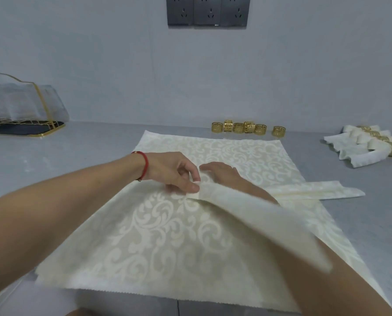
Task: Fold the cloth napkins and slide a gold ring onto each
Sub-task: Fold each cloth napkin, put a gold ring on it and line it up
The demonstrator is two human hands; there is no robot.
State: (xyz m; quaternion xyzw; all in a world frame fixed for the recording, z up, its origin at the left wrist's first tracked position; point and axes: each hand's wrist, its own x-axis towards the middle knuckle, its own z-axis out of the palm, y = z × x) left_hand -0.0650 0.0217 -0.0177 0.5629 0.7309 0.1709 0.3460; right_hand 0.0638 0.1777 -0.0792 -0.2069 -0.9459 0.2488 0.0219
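Note:
A cream damask napkin (pixel 158 233) lies spread on the grey table. Its right side is folded over in a raised flap that covers my right forearm. My left hand (pixel 172 172) pinches the edge of that flap near the napkin's middle. My right hand (pixel 222 172) lies flat on the cloth just right of it, fingers stretched out, partly under the fold. Several loose gold rings (pixel 247 128) stand in a row at the back of the table. Several folded napkins with rings on them (pixel 370 144) lie at the far right.
Another cream cloth (pixel 315 190) sticks out from beneath the napkin on the right. A gold-wire napkin holder (pixel 24 108) with white cloth stands at the back left. Wall sockets (pixel 207 11) sit above.

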